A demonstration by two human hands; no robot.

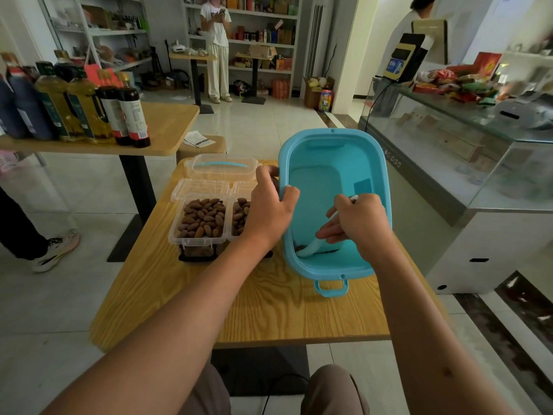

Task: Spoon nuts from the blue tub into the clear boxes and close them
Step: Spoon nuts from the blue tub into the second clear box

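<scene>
One blue tub (335, 163) stands tilted on the wooden table (269, 310), its near end low, one blue latch handle (331, 287) hanging off that end. Two clear boxes sit just left of it with their hinged lids thrown back: the left box (198, 223) is full of brown nuts (202, 217), and the right box (239, 217), also holding nuts, is partly hidden behind the left hand (270, 205). One more clear container lid with a blue handle (223, 166) lies behind them.

The left hand grips the tub's left rim, fingers curled over the edge. The right hand (360, 223) is inside the tub, fingers closed around one white spoon (312, 245), whose bowl rests at the tub's low near corner among a few dark nuts; how many are there cannot be told.

On the side table (167, 127) to the left stand several bottles (89, 109) of oil and dark sauce; their label text is too small to read. Three other people are partly in view.
</scene>
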